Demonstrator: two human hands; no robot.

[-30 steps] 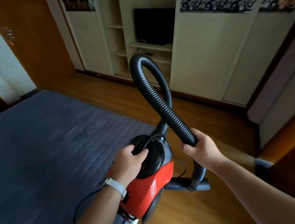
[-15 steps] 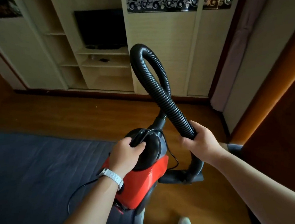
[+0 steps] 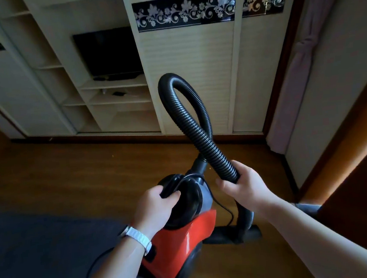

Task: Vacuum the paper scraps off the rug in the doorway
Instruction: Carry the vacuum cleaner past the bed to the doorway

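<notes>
A red and black canister vacuum cleaner (image 3: 185,243) hangs above the floor in front of me. My left hand (image 3: 155,204) grips its black carrying handle on top. Its ribbed black hose (image 3: 189,120) loops upward and comes back down into my right hand (image 3: 242,184), which holds the hose near its lower end. Below that hand the black floor nozzle (image 3: 235,234) dangles sideways. A thin black cord (image 3: 224,208) trails from the body. No paper scraps or doorway rug show in this view.
A dark blue-grey carpet (image 3: 39,251) covers the floor at lower left; brown wood flooring (image 3: 81,176) lies ahead. A cream wall unit (image 3: 190,71) with shelves and a dark television (image 3: 108,54) stands across the room. A curtain (image 3: 293,89) and wooden door frame are at right.
The view has swung right: the carpet slid down and left, and the wall unit now fills the upper frame. Both hands keep their holds on the vacuum and hose.
</notes>
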